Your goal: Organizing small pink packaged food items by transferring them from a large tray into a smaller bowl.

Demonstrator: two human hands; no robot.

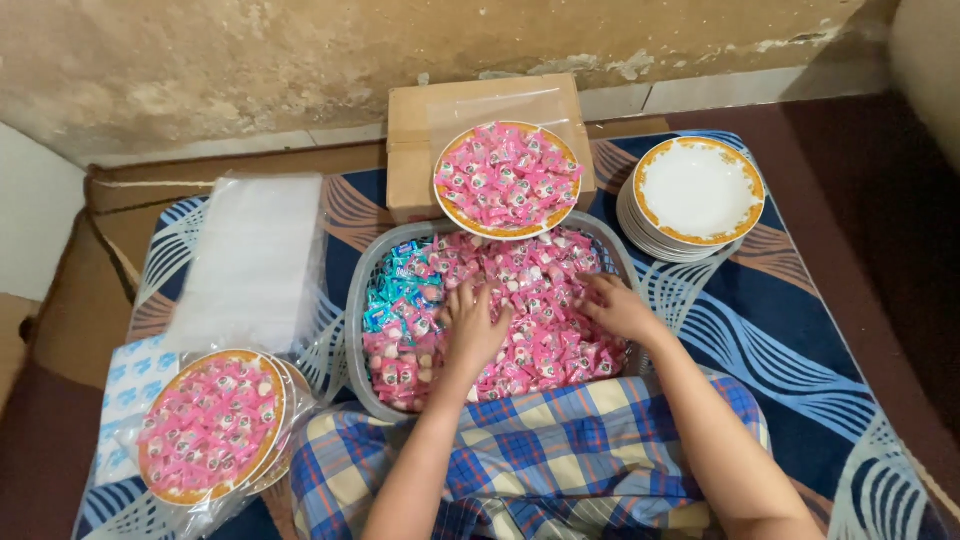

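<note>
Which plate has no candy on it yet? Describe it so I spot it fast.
Start at the grey basket of pink candies under both hands. Look past its far right corner: a stack of white plates with orange-gold rims sits on the blue mat. Unlike the other two plates, it is bare.

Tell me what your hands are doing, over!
Left hand and right hand both spread flat on pink wrapped candies in grey basket. Nothing gripped that shows. Full plate sits at basket's far rim; hands unblocked.

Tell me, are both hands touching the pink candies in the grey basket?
Touching. The head view shows the left hand and the right hand lying flat on the pink candies in the grey basket.
</note>
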